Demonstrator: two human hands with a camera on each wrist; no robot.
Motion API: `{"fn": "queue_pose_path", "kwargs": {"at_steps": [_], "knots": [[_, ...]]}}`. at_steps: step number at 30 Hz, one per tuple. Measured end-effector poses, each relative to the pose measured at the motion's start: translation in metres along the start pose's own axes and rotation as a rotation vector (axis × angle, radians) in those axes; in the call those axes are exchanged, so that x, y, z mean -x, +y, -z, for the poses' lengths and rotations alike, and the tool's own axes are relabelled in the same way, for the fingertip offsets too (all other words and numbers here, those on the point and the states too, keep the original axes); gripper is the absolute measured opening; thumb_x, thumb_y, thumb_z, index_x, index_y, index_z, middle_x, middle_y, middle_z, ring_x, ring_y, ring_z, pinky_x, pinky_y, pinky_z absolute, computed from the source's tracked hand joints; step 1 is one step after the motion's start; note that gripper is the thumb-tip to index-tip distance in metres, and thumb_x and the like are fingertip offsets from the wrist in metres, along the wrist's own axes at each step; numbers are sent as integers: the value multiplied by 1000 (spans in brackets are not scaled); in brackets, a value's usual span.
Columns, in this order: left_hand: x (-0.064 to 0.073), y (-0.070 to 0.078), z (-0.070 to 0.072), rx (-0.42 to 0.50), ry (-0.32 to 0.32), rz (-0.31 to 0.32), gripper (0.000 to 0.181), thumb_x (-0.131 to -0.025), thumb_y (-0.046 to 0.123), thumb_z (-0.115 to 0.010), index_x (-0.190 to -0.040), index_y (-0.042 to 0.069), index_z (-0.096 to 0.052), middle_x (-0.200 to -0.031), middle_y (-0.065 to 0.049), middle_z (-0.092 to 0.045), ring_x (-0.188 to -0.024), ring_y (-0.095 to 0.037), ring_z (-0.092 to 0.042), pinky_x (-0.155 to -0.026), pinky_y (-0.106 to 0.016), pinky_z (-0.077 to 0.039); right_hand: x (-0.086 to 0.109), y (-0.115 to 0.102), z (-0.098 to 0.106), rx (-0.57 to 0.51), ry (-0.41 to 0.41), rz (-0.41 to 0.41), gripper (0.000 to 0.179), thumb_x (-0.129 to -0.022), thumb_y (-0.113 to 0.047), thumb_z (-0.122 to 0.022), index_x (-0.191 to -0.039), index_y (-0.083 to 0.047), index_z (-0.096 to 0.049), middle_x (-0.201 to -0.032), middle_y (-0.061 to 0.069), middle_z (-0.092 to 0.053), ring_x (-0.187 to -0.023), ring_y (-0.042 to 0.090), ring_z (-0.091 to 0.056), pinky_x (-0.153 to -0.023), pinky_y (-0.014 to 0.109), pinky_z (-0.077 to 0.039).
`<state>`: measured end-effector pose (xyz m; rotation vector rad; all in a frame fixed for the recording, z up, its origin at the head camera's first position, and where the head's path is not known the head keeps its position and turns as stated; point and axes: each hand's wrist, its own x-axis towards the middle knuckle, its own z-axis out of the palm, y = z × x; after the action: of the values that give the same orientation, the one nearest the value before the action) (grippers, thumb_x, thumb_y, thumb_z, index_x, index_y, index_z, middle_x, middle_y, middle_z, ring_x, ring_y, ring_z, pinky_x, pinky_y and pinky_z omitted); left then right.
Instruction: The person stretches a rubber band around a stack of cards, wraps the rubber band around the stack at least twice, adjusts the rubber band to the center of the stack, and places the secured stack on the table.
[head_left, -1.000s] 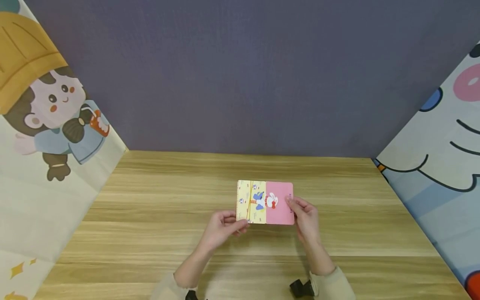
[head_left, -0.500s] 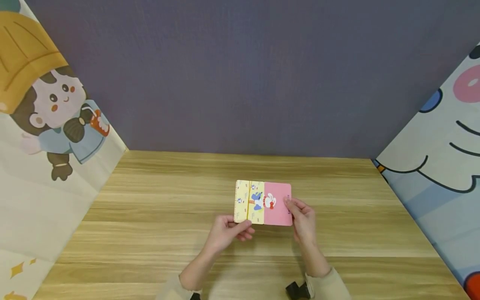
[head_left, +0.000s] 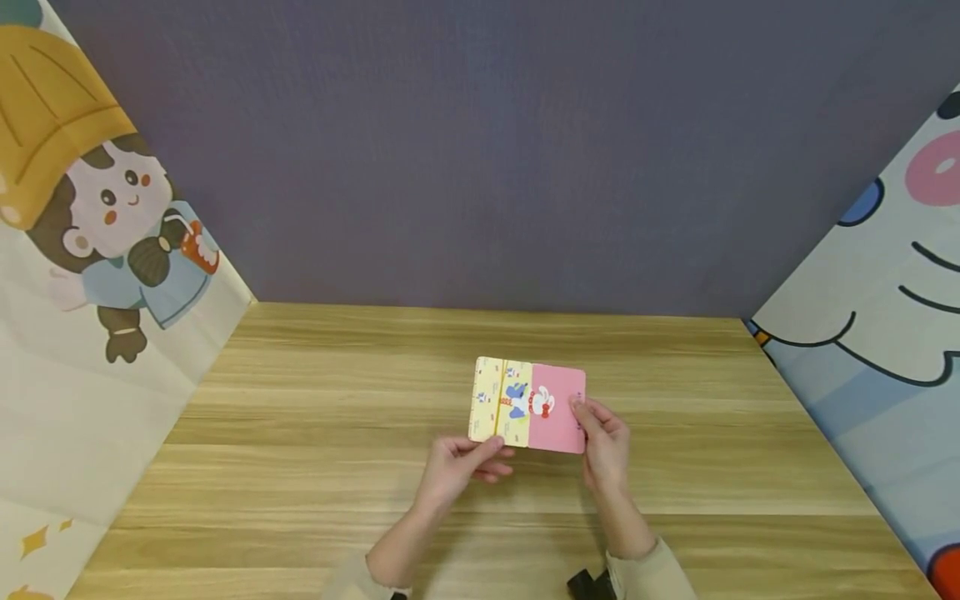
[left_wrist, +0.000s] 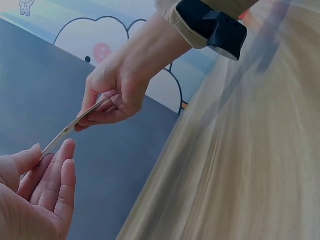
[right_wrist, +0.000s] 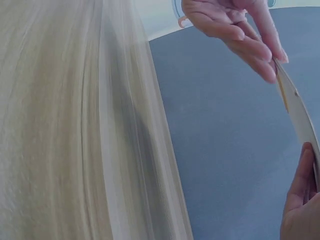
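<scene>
A small notebook [head_left: 557,421] with a pink and pale yellow cover, printed with a white rabbit and a blue-eared dog, is held over the table in the head view. A thin yellow elastic band [head_left: 500,404] crosses its yellow part. My left hand [head_left: 450,471] pinches the lower edge near the band, thumb on the cover. At the right edge, my right hand [head_left: 607,454] grips it with the thumb on the pink part. The left wrist view shows the notebook [left_wrist: 67,128] edge-on, thin and slightly bowed. Other left fingers extend below it.
The wooden table [head_left: 315,400] runs back to a dark grey-blue wall [head_left: 480,158]. Side walls carry cartoon prints, a figure in an orange hat [head_left: 67,117] on the left. A black wrist device [head_left: 591,585] sits at the right sleeve.
My left hand has shifted slightly right along the notebook's lower edge, its fingers more spread underneath. The notebook has tilted a little, its right end lower. Both hands still hold it.
</scene>
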<state>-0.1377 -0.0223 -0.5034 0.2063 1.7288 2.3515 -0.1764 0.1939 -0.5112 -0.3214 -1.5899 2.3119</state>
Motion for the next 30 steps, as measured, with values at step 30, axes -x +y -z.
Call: {"fn": "queue_pose_path", "kwargs": {"at_steps": [30], "knots": [[0,0,11,26,72,12,35,-78,28,-67,-98,0,-62,-88,-18,-65,-73,-30,-64,-67,-41,-54,8,0,-4,-1,20,33,31,-76,-19,-70,-91,7,-63,-77,15,-63,-59,18,-59,-47,26,-52]]}}
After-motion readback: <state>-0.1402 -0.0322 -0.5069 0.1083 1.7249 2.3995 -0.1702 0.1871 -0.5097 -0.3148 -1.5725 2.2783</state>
